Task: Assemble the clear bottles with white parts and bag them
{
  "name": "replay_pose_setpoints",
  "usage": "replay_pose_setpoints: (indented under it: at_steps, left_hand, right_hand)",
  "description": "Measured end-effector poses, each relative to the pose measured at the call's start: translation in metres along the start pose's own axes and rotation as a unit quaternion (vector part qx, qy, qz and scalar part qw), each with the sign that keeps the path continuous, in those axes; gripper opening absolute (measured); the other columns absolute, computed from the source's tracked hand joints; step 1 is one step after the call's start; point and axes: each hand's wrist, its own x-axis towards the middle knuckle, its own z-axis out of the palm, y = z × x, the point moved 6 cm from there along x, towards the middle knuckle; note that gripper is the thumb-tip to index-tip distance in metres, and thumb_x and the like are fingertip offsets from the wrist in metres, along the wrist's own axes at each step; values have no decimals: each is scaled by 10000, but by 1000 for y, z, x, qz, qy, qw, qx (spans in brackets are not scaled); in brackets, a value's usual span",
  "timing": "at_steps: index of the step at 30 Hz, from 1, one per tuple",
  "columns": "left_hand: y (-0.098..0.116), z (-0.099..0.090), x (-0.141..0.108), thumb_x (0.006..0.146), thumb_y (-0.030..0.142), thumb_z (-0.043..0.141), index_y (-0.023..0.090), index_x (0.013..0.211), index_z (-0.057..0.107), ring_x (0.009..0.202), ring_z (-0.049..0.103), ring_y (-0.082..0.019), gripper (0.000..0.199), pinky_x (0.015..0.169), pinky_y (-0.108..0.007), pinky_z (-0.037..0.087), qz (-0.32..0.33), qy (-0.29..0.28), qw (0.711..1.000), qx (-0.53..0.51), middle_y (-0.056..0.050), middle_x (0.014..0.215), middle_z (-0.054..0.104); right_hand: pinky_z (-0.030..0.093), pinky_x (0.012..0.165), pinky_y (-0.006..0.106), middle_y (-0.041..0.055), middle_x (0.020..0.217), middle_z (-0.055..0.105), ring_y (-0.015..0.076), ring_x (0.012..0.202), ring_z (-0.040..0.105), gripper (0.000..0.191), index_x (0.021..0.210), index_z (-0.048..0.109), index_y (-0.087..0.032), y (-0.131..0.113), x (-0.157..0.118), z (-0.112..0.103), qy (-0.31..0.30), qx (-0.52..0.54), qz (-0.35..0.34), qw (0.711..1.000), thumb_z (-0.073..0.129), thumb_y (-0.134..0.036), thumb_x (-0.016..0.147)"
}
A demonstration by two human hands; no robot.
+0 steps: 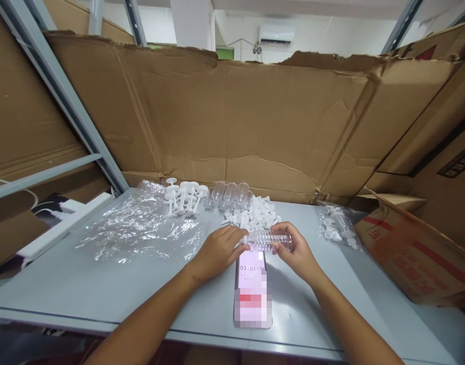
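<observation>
A clear ribbed plastic tube [263, 239] lies level between my two hands, above the top end of a phone [251, 284] that shows a running timer. My right hand [295, 253] is wrapped round the tube's right end. At the tube's left end, the fingers of my left hand [222, 248] pinch a small white piece [245, 240]. Just behind the tube is a pile of small white plastic parts [257, 213]. Several clear tubes [229, 194] lie behind that pile, with white plunger-like parts [185, 196] to their left.
Crumpled clear plastic bags [137, 228] cover the table's left part. A bag of parts [337, 225] and an open cardboard box [415, 248] are at the right. Cardboard [255, 116] walls the back; a power strip [65, 228] is at the left.
</observation>
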Motion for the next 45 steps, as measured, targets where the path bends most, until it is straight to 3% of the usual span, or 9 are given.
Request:
replay_pose_setpoints:
  at_steps: [3,9,15,19,23,28,31,36,45]
  left_hand:
    - [-4,3,-1,890,440,318,188,1015,531,871,542,-194,353,785,-322,412,-49,-14,992,-116,-71,954,610]
    - [-12,28,-5,907,459,210,155,739,502,622,509,-132,453,633,-262,417,-183,-80,919,-340,-21,668,539]
    - [-6,12,-1,862,374,421,177,950,511,878,519,-210,233,785,-341,404,-93,-14,987,-131,-70,921,582]
    - [-2,6,-1,853,390,434,179,982,515,918,513,-221,260,818,-350,390,-70,-2,991,-118,-81,959,582]
    - [-13,15,-3,892,455,292,176,869,516,715,531,-145,359,680,-268,409,-167,-33,937,-305,-29,785,570]
    - [-18,43,-9,867,529,277,146,766,513,539,473,-105,462,497,-215,329,-249,-187,840,-444,-21,648,542]
    - [-16,33,-4,877,478,312,157,740,496,584,466,-110,395,561,-227,361,-207,-135,887,-390,-5,652,515]
    - [-2,8,1,895,381,329,177,848,526,794,510,-186,288,726,-304,394,-100,-39,985,-136,-52,832,573]
    - [-1,10,-1,904,390,309,179,936,515,829,522,-205,297,735,-330,418,-38,-44,998,-8,-68,872,594]
  right_hand:
    - [470,625,281,28,888,521,156,744,544,201,961,471,-224,-1,0,-1,8,-1,-9,1000,557,-267,784]
    - [462,637,287,28,871,525,168,768,530,213,966,478,-221,2,-2,1,1,-17,-17,1000,566,-260,776]
    - [467,623,282,29,897,525,158,749,545,214,974,470,-225,6,1,0,7,8,10,1000,559,-263,783]
    - [459,614,280,21,883,519,142,699,539,194,966,472,-227,4,0,0,4,13,9,1000,547,-281,795]
    - [457,615,284,21,880,518,145,695,535,205,973,470,-227,3,-2,2,-1,3,0,1000,550,-280,792]
    - [454,656,290,18,857,529,159,740,535,215,967,481,-224,3,-2,5,-5,-29,-14,999,569,-254,773]
    - [461,647,287,21,872,536,162,757,544,214,972,480,-226,3,-1,4,2,-21,-6,1000,565,-261,778]
    - [475,617,285,18,886,558,130,661,552,227,986,488,-231,-4,-2,1,-7,7,14,1000,571,-291,784]
    - [451,500,281,-34,598,548,120,470,527,236,955,494,-213,-3,-2,-1,9,45,73,996,556,-369,789]
